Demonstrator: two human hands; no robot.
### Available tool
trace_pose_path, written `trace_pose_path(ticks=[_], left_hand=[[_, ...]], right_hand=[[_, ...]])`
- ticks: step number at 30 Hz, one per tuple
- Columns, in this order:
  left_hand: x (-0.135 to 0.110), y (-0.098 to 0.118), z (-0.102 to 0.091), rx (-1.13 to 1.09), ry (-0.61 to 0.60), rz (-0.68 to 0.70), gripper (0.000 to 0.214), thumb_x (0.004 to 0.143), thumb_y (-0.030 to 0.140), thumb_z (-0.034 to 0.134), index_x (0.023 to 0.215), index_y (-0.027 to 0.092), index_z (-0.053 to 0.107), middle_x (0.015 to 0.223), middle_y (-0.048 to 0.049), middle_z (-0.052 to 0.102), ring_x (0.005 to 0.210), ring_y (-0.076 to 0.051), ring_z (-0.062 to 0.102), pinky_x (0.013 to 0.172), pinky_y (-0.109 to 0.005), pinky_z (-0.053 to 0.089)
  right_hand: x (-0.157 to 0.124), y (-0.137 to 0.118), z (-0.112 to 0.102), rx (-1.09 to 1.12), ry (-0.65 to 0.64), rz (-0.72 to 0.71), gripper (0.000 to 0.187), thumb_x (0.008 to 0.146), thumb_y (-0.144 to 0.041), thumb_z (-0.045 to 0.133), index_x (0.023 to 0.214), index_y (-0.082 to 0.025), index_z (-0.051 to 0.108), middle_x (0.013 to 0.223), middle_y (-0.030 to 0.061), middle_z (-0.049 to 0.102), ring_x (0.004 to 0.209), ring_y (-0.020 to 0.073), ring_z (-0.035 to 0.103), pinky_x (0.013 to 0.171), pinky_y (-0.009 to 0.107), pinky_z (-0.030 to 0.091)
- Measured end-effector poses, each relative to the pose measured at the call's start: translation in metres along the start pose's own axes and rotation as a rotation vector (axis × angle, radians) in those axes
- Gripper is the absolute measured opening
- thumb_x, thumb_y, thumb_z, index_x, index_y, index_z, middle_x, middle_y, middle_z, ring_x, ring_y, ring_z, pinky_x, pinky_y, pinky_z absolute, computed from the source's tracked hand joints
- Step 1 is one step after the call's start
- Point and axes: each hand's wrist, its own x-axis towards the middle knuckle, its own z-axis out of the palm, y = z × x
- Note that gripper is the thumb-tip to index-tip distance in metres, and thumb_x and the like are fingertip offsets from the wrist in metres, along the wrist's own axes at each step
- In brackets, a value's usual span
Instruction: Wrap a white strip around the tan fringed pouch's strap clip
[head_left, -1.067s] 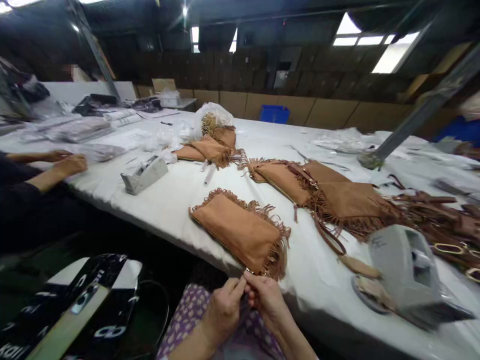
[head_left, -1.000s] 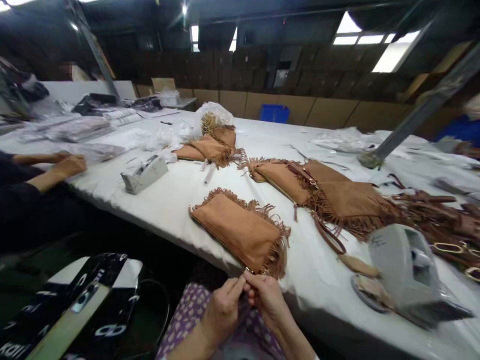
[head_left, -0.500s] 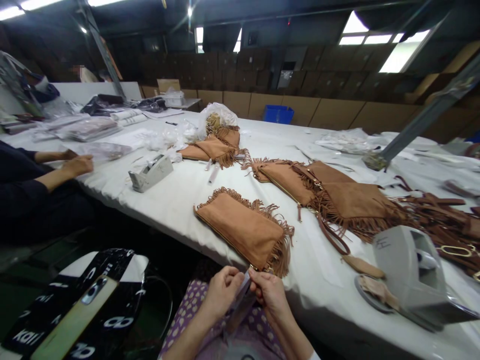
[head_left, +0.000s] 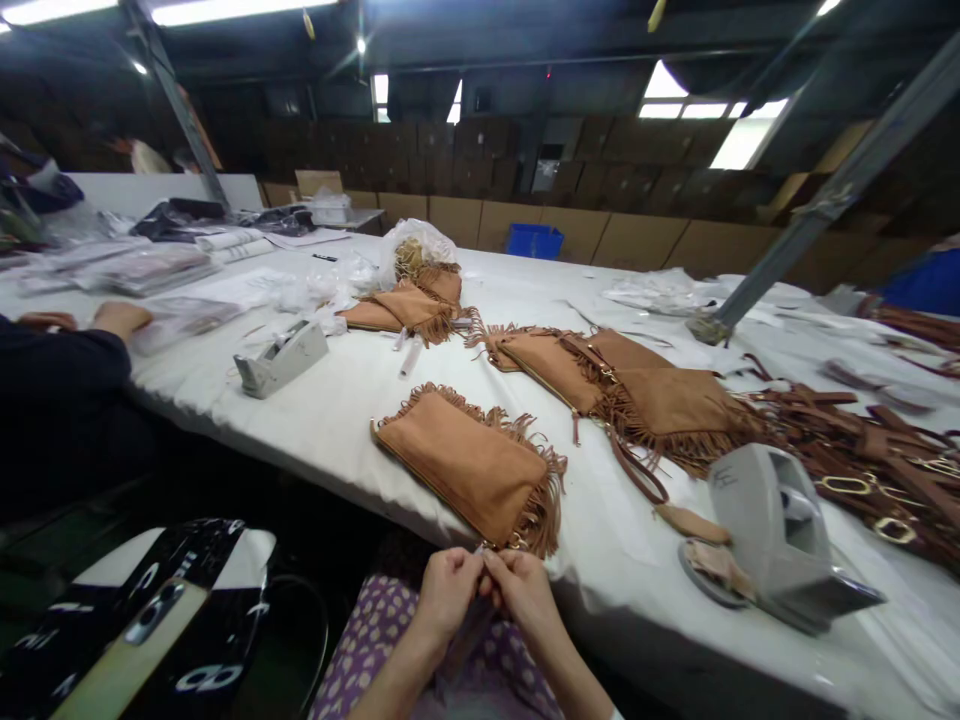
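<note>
Just beyond the pinched fingers (head_left: pixel 466 572) lies the fringed pouch (head_left: pixel 469 470).

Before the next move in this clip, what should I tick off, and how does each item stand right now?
1. Both hands in view: ok. The left hand and right hand meet at the table edge.
2. Grip: fingertips of both hands are pinched shut together. What they pinch: cannot tell.
3. Nearest fringed bag lies flat on the table, its near corner beside the hands: ok.
4. Tape dispenser stands upright to the right, apart from both hands: ok.
5. Co-worker's hand is at the far left, well away from the bag: ok.
</note>
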Motion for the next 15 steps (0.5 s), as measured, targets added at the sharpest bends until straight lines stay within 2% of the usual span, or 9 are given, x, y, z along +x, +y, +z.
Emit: trace_pose_path(ticks=[2,4,5,7,9,11,13,15], left_hand=[[0.000,-0.007,0.003,0.020,0.025,0.022,0.052,0.066,0.066,0.057,0.047,0.019,0.045,0.045,0.0044,0.037,0.047,-0.010,0.032,0.046,-0.024,0.024],[-0.001,-0.018,0.003,0.022,0.042,0.022,0.055,0.064,0.070,0.057,0.049,0.018,0.047,0.044,0.0056,0.034,0.046,-0.010,0.030,0.045,-0.023,0.021],[-0.001,-0.024,0.003,0.006,0.029,-0.003,0.057,0.062,0.073,0.057,0.050,0.018,0.048,0.043,0.0065,0.032,0.045,-0.010,0.028,0.044,-0.023,0.019],[0.001,-0.035,0.002,-0.023,-0.028,-0.059,0.061,0.058,0.077,0.058,0.051,0.017,0.051,0.041,0.0077,0.029,0.043,-0.009,0.024,0.043,-0.022,0.017],[0.002,-0.041,0.001,-0.092,-0.055,-0.100,0.063,0.056,0.078,0.059,0.056,0.015,0.055,0.041,0.0081,0.030,0.041,-0.007,0.020,0.042,-0.020,0.013],[0.000,-0.041,0.002,-0.154,-0.070,-0.141,0.063,0.053,0.078,0.062,0.058,0.015,0.057,0.042,0.0081,0.032,0.040,-0.006,0.018,0.042,-0.019,0.011],[-0.005,-0.036,0.003,-0.181,-0.073,-0.179,0.064,0.049,0.078,0.065,0.059,0.015,0.057,0.043,0.0079,0.032,0.039,-0.005,0.016,0.041,-0.018,0.009],[-0.008,-0.031,0.004,-0.186,-0.067,-0.205,0.064,0.047,0.078,0.066,0.059,0.015,0.059,0.043,0.0077,0.031,0.039,-0.004,0.015,0.040,-0.018,0.007]], right_hand=[[-0.011,-0.009,-0.014,-0.142,0.059,-0.098,0.049,0.078,-0.058,0.052,0.054,-0.016,0.060,0.044,0.0013,0.055,0.039,0.0104,0.044,0.041,0.022,0.030],[-0.024,-0.021,-0.048,-0.245,0.224,-0.190,0.048,0.080,-0.056,0.051,0.057,-0.016,0.063,0.051,0.0018,0.060,0.045,0.0124,0.049,0.046,0.023,0.035],[-0.031,-0.027,-0.074,-0.285,0.368,-0.225,0.048,0.080,-0.057,0.052,0.058,-0.016,0.063,0.053,0.0021,0.061,0.048,0.0135,0.051,0.048,0.024,0.038],[-0.049,-0.036,-0.139,-0.345,0.758,-0.266,0.048,0.078,-0.058,0.052,0.061,-0.015,0.066,0.059,0.0044,0.064,0.057,0.0172,0.056,0.056,0.026,0.042],[-0.068,-0.041,-0.209,-0.367,1.125,-0.276,0.051,0.076,-0.060,0.050,0.077,-0.014,0.071,0.076,0.0097,0.070,0.073,0.0231,0.062,0.066,0.030,0.046],[-0.084,-0.041,-0.270,-0.393,1.383,-0.205,0.057,0.072,-0.060,0.050,0.093,-0.012,0.072,0.097,0.0152,0.071,0.090,0.0288,0.062,0.076,0.035,0.047],[-0.091,-0.038,-0.311,-0.370,1.339,-0.065,0.058,0.069,-0.061,0.052,0.086,-0.010,0.073,0.094,0.0168,0.071,0.094,0.0319,0.062,0.079,0.037,0.047],[-0.090,-0.037,-0.328,-0.300,1.170,0.012,0.054,0.068,-0.060,0.054,0.076,-0.011,0.074,0.087,0.0155,0.072,0.093,0.0314,0.062,0.079,0.036,0.046]])
